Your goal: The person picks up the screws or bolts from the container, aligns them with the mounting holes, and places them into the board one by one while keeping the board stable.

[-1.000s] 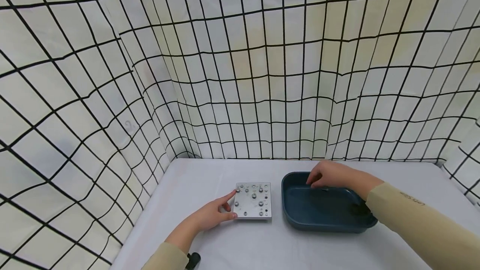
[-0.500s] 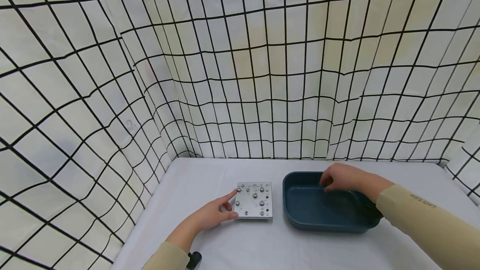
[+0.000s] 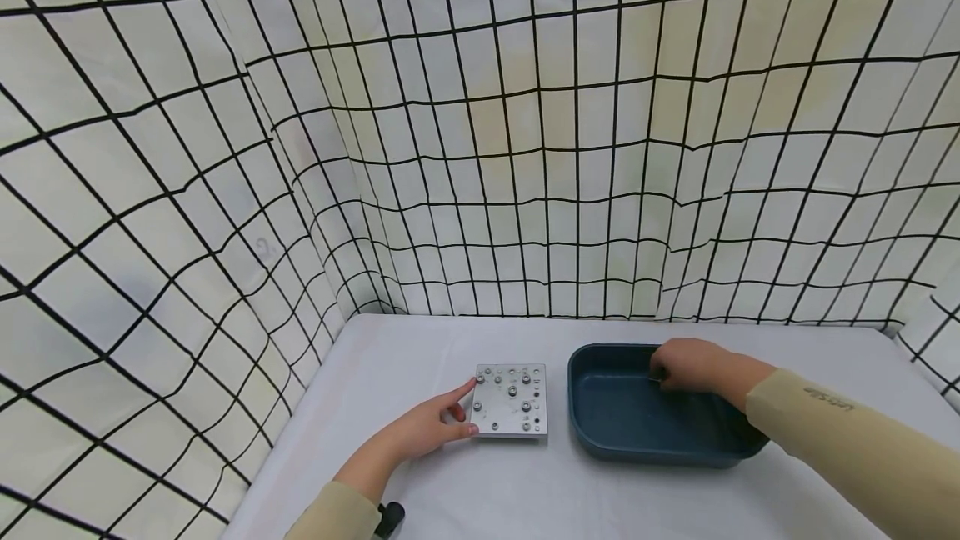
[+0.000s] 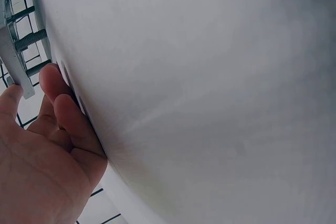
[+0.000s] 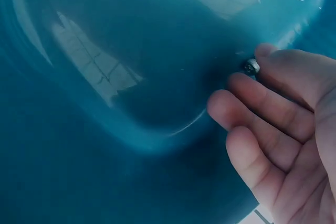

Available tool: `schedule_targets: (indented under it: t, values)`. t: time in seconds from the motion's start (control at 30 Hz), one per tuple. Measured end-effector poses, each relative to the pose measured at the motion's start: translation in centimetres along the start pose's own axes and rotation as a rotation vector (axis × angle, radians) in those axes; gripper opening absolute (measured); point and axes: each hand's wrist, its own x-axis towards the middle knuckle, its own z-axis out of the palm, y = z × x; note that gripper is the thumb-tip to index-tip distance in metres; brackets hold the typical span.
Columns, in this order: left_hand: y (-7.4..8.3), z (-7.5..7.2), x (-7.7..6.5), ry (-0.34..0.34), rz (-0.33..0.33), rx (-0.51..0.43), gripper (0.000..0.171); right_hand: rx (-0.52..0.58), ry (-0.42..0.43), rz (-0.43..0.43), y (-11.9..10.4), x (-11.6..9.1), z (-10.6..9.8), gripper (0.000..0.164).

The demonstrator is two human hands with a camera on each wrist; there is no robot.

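My left hand (image 3: 423,430) grips a square silver metal plate (image 3: 498,407) by its left edge, the index finger near the far corner and the thumb at the near one. Several screw heads stand on the plate's top. Threaded screw shanks (image 4: 31,39) jut out from the plate in the left wrist view. Inside a dark blue tray (image 3: 645,450), my right hand (image 3: 693,365) is low near the back wall. Its thumb and index finger pinch a small shiny screw (image 5: 252,66), mostly covered by the fingertips. The other fingers are half curled.
A white cloth covers the table (image 3: 555,490). Behind and to the left rise white walls with a black grid (image 3: 525,190). A black object (image 3: 390,517) shows beside the left sleeve.
My right hand has shifted right inside the tray and dipped lower, and a small screw now shows at its fingertips. My left hand keeps its hold on the plate.
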Motion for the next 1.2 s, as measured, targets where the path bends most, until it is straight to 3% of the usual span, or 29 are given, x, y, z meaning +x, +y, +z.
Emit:
schedule_targets:
  t: [0.23,0.47,0.97,1.2]
  values:
    - [0.03,0.15,0.10,-0.004,-0.004,-0.010,0.083,-0.030,0.014,0.005,-0.11,0.04,0.39,0.008]
    - [-0.14,0.17,0.32,-0.007,-0.014,0.001,0.085,-0.027,-0.007,-0.012,0.00,0.25,0.75,0.018]
    - [-0.53,0.12,0.36,-0.002,0.005,-0.004,0.084,-0.017,0.014,-0.035,-0.76,0.49,0.61,0.022]
    - [-0.42,0.10,0.30,0.002,0.000,-0.006,0.085,0.058,0.049,-0.021,-0.94,0.67,0.39,0.017]
